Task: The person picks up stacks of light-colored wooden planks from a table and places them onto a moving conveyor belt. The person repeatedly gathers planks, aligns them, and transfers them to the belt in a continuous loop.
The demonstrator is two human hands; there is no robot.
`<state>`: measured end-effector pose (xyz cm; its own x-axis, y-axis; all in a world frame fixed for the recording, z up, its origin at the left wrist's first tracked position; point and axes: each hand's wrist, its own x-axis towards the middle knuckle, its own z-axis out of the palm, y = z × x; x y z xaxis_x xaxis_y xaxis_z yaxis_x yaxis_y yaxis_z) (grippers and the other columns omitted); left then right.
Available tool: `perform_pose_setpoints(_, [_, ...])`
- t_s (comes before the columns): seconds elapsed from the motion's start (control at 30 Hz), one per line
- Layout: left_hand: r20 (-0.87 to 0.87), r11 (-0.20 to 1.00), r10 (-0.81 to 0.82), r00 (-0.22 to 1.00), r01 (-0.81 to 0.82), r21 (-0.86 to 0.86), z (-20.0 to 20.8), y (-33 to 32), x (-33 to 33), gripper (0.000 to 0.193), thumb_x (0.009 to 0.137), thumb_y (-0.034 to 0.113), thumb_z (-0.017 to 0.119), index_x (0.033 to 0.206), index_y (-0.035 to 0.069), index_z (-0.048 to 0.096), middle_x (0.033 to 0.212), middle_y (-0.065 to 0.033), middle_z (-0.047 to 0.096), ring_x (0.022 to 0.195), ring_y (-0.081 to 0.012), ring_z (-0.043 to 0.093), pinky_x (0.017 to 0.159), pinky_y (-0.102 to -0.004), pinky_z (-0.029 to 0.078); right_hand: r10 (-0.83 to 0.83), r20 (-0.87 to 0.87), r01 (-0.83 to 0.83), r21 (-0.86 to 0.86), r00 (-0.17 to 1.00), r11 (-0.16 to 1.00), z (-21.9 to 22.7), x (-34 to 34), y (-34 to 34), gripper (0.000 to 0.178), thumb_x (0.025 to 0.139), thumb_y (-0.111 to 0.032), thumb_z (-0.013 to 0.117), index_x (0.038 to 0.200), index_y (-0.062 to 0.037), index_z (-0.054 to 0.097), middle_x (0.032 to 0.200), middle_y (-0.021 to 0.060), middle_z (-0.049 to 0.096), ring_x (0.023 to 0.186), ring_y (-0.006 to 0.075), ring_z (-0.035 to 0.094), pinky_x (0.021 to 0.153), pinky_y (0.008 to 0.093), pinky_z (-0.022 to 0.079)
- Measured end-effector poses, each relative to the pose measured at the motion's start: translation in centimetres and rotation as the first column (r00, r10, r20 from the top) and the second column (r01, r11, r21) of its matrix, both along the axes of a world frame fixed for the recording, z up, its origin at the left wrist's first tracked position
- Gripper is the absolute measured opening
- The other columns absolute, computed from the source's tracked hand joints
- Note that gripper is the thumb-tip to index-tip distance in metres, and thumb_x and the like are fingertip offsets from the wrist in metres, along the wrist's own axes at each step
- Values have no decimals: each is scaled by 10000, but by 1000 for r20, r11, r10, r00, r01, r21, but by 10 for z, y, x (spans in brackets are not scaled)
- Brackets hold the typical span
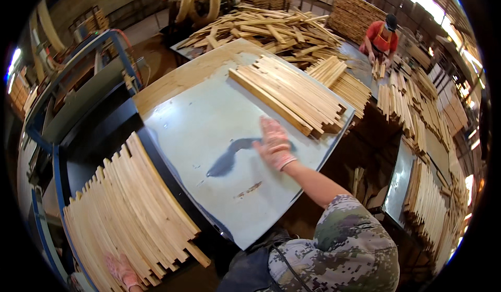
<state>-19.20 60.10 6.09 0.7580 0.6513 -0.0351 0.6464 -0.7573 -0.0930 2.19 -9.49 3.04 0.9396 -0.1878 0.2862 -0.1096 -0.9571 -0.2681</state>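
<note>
My right hand (pixel 275 143), in a pinkish glove, hovers over or rests on the pale metal-topped table (pixel 182 130); its fingers are stretched out and nothing is in them. Just beyond its fingertips lies a stack of wooden strips (pixel 287 91), side by side with uneven ends. At the lower left, my left hand (pixel 121 270), gloved alike, lies with outstretched fingers against the near ends of a wide row of wooden strips (pixel 130 203). That row sits on a dark surface beside a blue machine frame (pixel 56 187).
A large heap of loose wood pieces (pixel 271 31) lies beyond the table. At the far right a co-worker in red (pixel 383 39) handles wood. More strips (pixel 428 203) line a metal bench (pixel 399 182) on the right. Thick hoses (pixel 201 2) hang at the back.
</note>
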Motion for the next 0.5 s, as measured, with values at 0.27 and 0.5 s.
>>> perform_pose_setpoints(0.27, [-72,998,-40,997,37,-40,19,-14,-8,745,1133,511,414,1667,-6,354,1722,-251,361,1583,-372,374,1333,-422,266,-488,-179,501,30,854,865,11,-58,-131,1055,922,-461,779,1744,-152,194,1742,228,301,1517,424,429,1231,517,392])
perform_pose_setpoints(0.5, [-151,1000,11,988,-14,-19,54,-54,0,767,1142,526,413,1659,-38,354,1662,-293,439,1584,-416,364,1308,-447,323,-455,-44,455,170,889,874,-11,-60,-131,1067,900,-416,816,1732,-116,220,1650,221,405,1390,418,550,1139,471,490])
